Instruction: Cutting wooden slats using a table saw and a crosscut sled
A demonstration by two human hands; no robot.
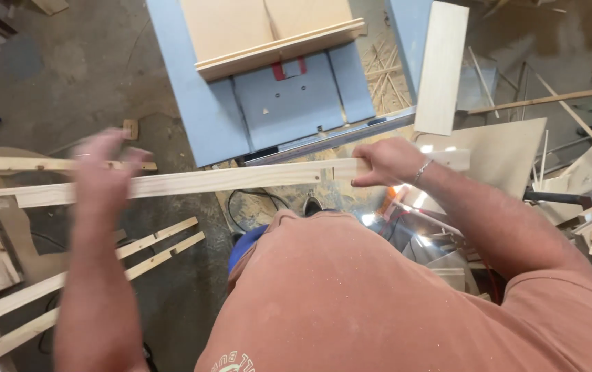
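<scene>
Long wood strip (192,182) crosswise before the table saw (275,103) (sled (268,34) on top), scrap pile (578,186) right.

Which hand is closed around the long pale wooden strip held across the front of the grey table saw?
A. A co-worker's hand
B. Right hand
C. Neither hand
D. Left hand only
B: the right hand is wrapped around the long pale wooden strip near its right end, while the blurred left hand is over it with fingers spread.
</scene>
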